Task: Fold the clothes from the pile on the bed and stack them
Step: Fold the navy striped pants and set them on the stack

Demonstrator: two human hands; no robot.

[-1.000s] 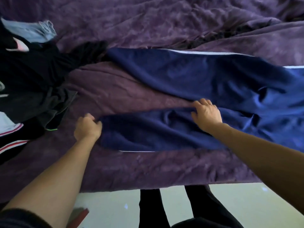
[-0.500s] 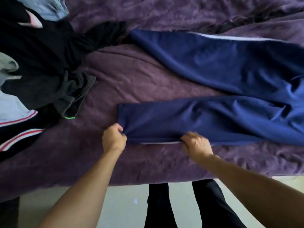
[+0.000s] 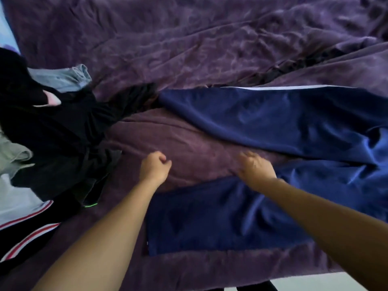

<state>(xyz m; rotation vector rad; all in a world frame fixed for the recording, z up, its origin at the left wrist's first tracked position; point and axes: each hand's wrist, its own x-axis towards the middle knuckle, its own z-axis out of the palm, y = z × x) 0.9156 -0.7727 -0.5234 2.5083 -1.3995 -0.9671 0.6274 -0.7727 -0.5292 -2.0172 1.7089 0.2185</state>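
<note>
Navy blue trousers (image 3: 262,116) with a white side stripe lie spread across the purple bedding (image 3: 189,49), their legs pointing left. The near leg (image 3: 210,213) lies flat by the bed's front edge; the far leg angles up toward the clothes pile. My left hand (image 3: 155,166) hovers over the bare bedding between the two legs, fingers curled into a fist with nothing in it. My right hand (image 3: 255,168), blurred by motion, reaches over the near leg's upper edge with its fingers stretched forward and holds nothing that I can see.
A pile of clothes (image 3: 52,133) fills the left: black garments, a light blue denim piece (image 3: 63,77), a grey piece, and white fabric with red stripes (image 3: 25,232). The bed's front edge and pale floor (image 3: 315,282) show at the bottom.
Both hands have let go of the near trouser leg's front edge and moved up across it to the bedding between the legs. The near leg now lies flatter.
</note>
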